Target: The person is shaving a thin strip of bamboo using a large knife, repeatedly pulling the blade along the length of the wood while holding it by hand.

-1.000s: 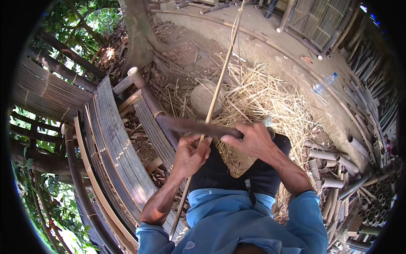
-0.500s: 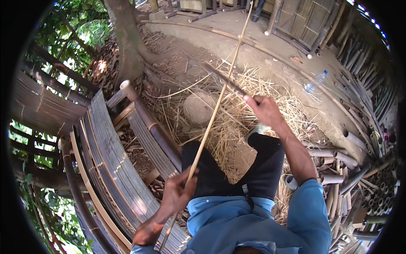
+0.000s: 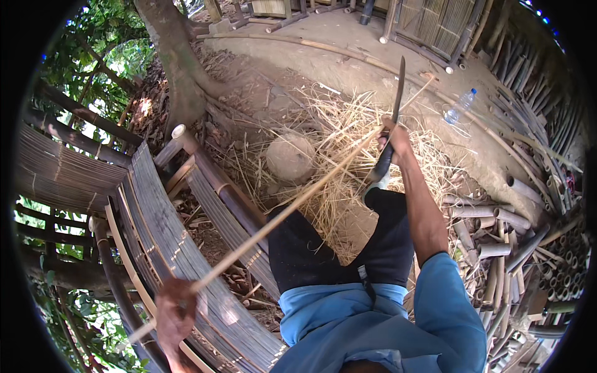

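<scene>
A long pale bamboo strip (image 3: 280, 219) runs diagonally across my lap, from lower left to upper right. My left hand (image 3: 176, 313) is closed around its near end, out over the bamboo bench. My right hand (image 3: 397, 138) grips a long dark knife (image 3: 398, 93), its blade pointing up and away and its dark handle end reaching down toward my right knee. The strip passes right at the fingers of this hand and shows again beyond it; whether the fingers also pinch it I cannot tell.
Pale shavings (image 3: 339, 168) lie heaped before my knees, around a rounded stone-like block (image 3: 290, 158). The slatted bamboo bench (image 3: 205, 273) is at my left, near a tree trunk (image 3: 180, 74). Cut bamboo tubes (image 3: 494, 250) pile up at right; a plastic bottle (image 3: 459, 107) lies beyond.
My left hand has moved out to the lower left with the strip, which now slants lower. My right hand has moved slightly up and right, and the knife has swung upright.
</scene>
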`<control>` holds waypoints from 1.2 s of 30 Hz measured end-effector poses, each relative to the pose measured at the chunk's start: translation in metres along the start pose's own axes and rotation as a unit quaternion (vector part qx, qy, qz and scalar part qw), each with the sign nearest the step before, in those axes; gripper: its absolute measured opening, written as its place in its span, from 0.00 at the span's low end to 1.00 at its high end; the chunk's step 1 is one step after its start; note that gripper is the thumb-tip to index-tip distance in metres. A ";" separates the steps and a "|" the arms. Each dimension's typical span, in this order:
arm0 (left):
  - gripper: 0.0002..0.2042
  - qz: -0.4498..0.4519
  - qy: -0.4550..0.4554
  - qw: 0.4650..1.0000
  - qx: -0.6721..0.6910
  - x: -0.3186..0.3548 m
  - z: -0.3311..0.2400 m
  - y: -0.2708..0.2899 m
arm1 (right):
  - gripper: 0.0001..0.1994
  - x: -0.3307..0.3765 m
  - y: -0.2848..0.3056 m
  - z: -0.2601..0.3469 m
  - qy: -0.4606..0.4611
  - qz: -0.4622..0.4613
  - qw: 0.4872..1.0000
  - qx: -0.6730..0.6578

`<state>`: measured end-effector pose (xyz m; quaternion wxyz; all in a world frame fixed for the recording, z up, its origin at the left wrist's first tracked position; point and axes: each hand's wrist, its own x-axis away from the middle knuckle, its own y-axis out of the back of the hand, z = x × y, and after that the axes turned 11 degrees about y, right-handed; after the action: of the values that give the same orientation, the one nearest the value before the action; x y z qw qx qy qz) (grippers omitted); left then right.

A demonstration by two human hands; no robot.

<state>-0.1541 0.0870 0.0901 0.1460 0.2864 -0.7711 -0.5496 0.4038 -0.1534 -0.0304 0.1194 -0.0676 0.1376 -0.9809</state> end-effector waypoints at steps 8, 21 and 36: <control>0.22 -0.251 0.201 0.819 0.476 -0.064 -0.072 -0.099 | 0.10 0.070 -0.081 -0.054 -0.150 -0.004 0.980 -0.134; 0.20 -0.527 -0.115 0.601 0.590 -0.079 -0.075 0.007 | 0.18 0.209 -0.070 -0.093 0.274 0.326 0.840 0.336; 0.17 -0.471 -0.218 0.626 0.581 -0.089 -0.129 -0.023 | 0.24 0.198 -0.055 -0.102 0.143 0.395 0.827 0.374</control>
<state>-0.0073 0.0364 0.1223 -0.5025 0.5078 -0.6992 -0.0273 0.1844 -0.1263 -0.0925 0.4919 0.1836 -0.2092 -0.8250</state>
